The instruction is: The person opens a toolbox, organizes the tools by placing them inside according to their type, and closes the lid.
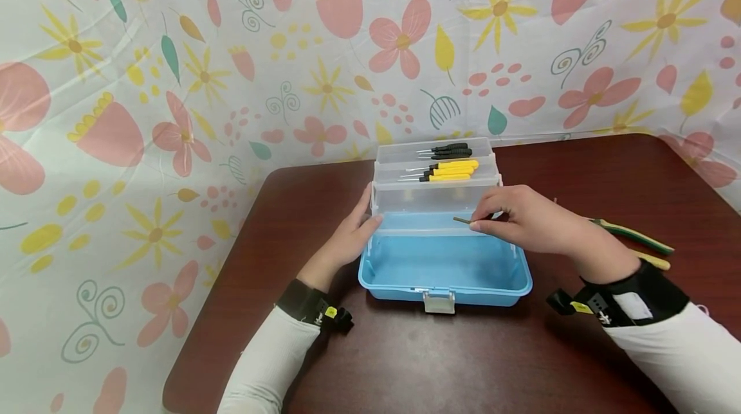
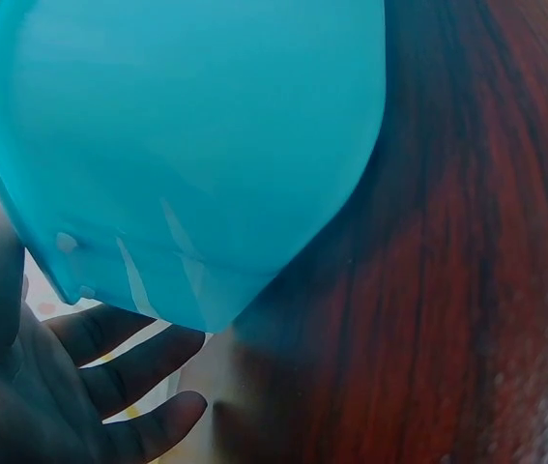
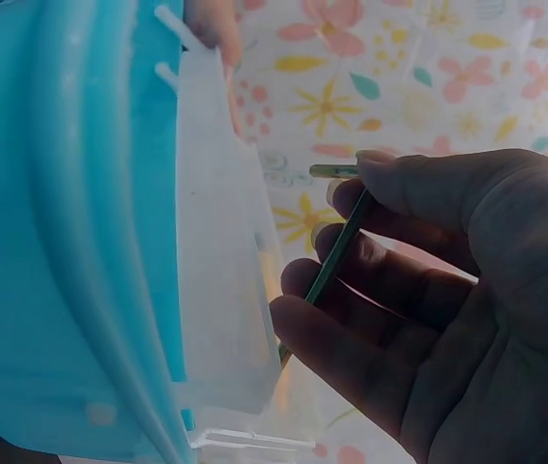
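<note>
A light-blue toolbox stands open on the table, its bottom compartment showing bare blue plastic. Behind it rise clear tiered trays. My left hand rests against the box's rear left corner, thumb near the rim; in the left wrist view its fingers are fairly straight and spread. Over the box's right rear, my right hand pinches a small L-shaped hex key between thumb and index finger. Its short arm points left over the trays in the head view.
Yellow-handled screwdrivers lie in one tray, black-handled screwdrivers in the one above. Right of the box, partly behind the right forearm, is a tool with green and yellow handles. A flowered cloth hangs behind the table.
</note>
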A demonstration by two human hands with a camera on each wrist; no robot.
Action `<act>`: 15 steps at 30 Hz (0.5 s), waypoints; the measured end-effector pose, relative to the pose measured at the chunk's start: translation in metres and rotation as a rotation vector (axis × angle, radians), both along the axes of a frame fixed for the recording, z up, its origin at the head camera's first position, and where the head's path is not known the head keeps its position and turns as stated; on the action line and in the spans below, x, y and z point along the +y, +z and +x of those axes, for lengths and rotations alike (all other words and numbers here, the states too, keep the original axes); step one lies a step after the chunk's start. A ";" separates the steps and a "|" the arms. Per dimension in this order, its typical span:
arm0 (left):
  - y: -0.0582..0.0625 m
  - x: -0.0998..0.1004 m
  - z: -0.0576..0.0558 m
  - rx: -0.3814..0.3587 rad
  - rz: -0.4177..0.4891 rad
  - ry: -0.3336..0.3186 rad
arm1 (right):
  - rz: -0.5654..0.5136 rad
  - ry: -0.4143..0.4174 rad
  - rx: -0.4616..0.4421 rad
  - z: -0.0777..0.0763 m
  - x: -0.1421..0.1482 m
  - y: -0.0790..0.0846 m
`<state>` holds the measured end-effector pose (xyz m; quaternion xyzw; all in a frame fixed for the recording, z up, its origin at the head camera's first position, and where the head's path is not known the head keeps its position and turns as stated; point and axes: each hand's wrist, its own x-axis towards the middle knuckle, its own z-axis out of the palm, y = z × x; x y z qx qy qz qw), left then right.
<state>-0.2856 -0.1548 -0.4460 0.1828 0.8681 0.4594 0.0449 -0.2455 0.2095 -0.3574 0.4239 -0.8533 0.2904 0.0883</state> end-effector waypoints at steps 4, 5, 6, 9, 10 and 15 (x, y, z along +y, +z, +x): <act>0.000 0.000 0.000 -0.001 0.006 -0.003 | 0.015 -0.011 -0.018 0.001 -0.003 0.000; 0.000 0.000 0.000 -0.001 0.006 -0.004 | 0.020 -0.016 -0.025 0.001 -0.003 0.000; 0.000 0.000 0.000 -0.002 0.006 -0.004 | 0.025 -0.021 -0.032 0.001 -0.004 0.000; 0.001 0.000 0.000 -0.003 0.000 -0.003 | 0.040 -0.033 -0.041 0.001 -0.005 -0.001; 0.001 0.000 0.001 -0.005 -0.003 -0.001 | 0.045 -0.037 -0.041 0.001 -0.006 -0.001; 0.006 0.002 0.003 -0.015 0.003 -0.003 | 0.060 -0.049 -0.019 0.001 -0.008 -0.001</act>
